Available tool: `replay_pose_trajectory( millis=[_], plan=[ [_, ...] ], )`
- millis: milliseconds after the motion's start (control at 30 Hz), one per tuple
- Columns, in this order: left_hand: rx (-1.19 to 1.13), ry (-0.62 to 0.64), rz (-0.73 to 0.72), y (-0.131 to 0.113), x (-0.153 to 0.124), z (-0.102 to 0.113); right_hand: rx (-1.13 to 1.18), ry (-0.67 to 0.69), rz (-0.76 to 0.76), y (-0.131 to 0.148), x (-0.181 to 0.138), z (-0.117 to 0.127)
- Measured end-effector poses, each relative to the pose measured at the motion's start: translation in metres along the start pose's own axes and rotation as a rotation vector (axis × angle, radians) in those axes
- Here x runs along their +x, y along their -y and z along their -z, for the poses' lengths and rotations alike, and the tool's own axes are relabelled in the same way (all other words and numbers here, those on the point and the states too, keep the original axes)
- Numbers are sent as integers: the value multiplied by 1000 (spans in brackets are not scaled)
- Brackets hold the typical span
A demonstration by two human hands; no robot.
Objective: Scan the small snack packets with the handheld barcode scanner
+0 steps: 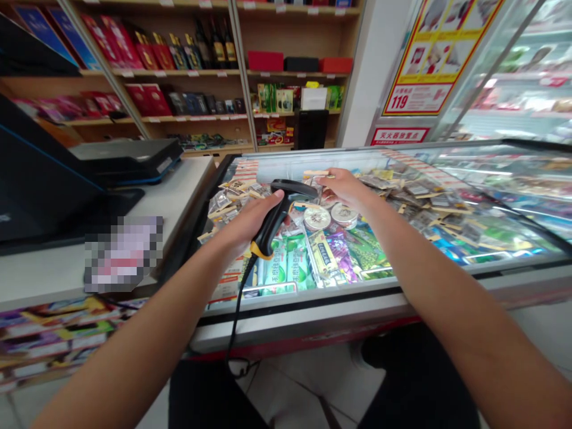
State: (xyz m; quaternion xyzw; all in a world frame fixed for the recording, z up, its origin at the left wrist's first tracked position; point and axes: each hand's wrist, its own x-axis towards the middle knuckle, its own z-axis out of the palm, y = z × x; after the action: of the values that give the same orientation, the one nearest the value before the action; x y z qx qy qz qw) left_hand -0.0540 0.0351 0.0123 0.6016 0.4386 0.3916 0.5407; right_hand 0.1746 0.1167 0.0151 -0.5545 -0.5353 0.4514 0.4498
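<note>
My left hand (257, 219) is wrapped round the handle of a black barcode scanner (279, 211) with a yellow-orange butt. From that end a black cable (238, 304) hangs over the freezer's front edge. Just past the scanner head, my right hand (340, 187) pinches a small clear packet (315, 174) with a tan top strip; the fingers and scanner hide part of it. Both hands are above a chest freezer (322, 307) with glass over the goods. Below them lie two round silver-lidded tubs (317, 218), green-and-white ice-cream packs (286, 262) and many loose packets (415, 190).
At the left, a white counter (27, 277) bears a dark checkout machine (49, 179), a flat black device (134, 156) and a pixelated item (127, 253). Stocked wooden shelves (179, 72) stand behind the freezer. A glass-fronted display (527, 101) is at the right.
</note>
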Motion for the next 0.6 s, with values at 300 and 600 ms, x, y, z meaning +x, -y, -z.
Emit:
replay_pose_trajectory(
  millis=[300, 600],
  plan=[
    [23, 8, -13, 2, 0, 2, 12, 16, 35, -5, 6, 3],
    [-149, -127, 57, -9, -1, -2, -505, -548, 308, 12, 7, 75]
  ],
)
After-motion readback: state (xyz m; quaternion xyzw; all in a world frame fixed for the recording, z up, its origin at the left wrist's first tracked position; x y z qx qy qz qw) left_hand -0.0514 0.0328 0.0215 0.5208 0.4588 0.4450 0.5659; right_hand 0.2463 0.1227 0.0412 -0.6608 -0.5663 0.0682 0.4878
